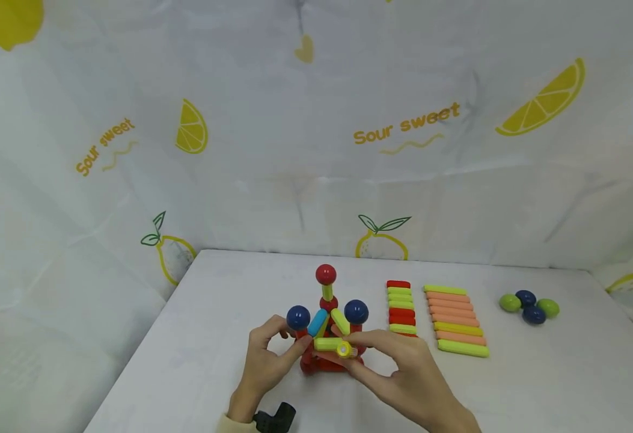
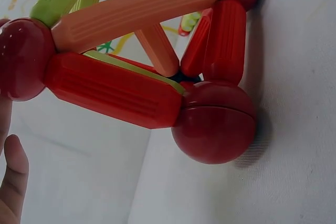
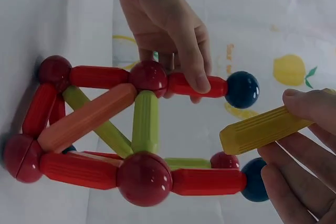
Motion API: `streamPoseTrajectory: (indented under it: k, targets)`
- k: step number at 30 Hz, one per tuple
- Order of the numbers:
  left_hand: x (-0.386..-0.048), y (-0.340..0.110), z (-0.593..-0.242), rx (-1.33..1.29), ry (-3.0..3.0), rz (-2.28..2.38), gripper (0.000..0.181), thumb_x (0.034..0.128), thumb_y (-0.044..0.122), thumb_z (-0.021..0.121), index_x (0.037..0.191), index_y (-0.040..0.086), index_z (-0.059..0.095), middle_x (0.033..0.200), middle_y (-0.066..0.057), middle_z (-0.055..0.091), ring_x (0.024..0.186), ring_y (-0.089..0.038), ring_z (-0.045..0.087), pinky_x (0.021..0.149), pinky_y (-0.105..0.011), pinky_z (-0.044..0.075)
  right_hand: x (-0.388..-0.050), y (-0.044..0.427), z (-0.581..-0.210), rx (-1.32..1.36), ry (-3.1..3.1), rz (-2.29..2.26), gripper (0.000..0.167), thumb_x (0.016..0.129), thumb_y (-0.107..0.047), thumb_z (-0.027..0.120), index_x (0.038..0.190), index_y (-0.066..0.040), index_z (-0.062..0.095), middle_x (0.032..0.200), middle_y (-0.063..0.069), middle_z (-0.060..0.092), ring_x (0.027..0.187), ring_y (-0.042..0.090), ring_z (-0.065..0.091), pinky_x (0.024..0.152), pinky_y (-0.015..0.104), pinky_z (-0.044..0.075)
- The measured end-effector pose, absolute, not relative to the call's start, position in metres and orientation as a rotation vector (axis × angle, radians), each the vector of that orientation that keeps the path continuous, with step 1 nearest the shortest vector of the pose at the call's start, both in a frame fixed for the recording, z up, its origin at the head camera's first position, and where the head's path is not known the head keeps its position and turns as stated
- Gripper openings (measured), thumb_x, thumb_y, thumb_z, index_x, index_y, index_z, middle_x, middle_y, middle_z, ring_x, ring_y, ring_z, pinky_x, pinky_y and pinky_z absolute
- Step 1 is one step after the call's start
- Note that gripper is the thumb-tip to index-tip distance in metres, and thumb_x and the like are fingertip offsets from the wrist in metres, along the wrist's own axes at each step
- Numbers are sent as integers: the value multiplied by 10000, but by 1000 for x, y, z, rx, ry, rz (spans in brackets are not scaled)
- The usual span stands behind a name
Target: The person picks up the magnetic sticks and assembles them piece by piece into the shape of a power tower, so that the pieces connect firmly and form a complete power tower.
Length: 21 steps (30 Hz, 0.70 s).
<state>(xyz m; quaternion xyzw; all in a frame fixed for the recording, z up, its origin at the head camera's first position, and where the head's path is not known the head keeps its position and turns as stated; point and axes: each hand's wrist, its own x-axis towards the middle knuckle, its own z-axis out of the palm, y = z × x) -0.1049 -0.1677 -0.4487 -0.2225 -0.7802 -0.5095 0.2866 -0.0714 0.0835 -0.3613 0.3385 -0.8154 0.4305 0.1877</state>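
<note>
A building-toy frame of coloured rods and balls (image 3: 144, 178) stands on the table in front of me, two storeys high. Dark blue balls (image 1: 356, 311) top its two near posts, and a red ball (image 1: 326, 274) tops the far one. My left hand (image 1: 270, 355) grips the upper red rod (image 3: 181, 83) of the left post between thumb and fingers, just below its blue ball (image 3: 242, 89). With thumb and fingertips, my right hand (image 1: 408, 373) pinches a yellow rod (image 3: 262, 129), its free end pointing at the gap between the near posts. A light blue rod (image 1: 318, 323) slants at the top.
Right of the frame lie a column of red and lime rods (image 1: 401, 313) and a column of orange, lime and yellow rods (image 1: 455, 319). Several green and blue balls (image 1: 534, 315) sit farther right. A lemon-print sheet (image 1: 294, 150) hangs behind the white table (image 1: 538, 373).
</note>
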Motion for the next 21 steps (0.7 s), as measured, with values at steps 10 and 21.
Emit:
streamPoseTrajectory:
  k: [10, 21]
  targets:
    - [-108, -167, -451, -616, -2077, -1356, 200, 814, 1, 806, 949, 122, 722, 775, -25, 677, 747, -107, 591, 690, -253, 505, -77, 65, -369, 885, -2436, 1050, 420, 761, -106, 879, 1166, -127, 768, 1016, -37, 801, 782, 20, 703, 718, 145, 576]
    - [-108, -167, -451, -613, -2063, -1350, 204, 805, -12, 804, 934, 119, 715, 762, -28, 671, 738, -106, 585, 673, -249, 496, -80, 48, -370, 790, -2486, 914, 419, 761, -128, 890, 1163, -147, 772, 980, -39, 807, 821, 76, 759, 713, 109, 549]
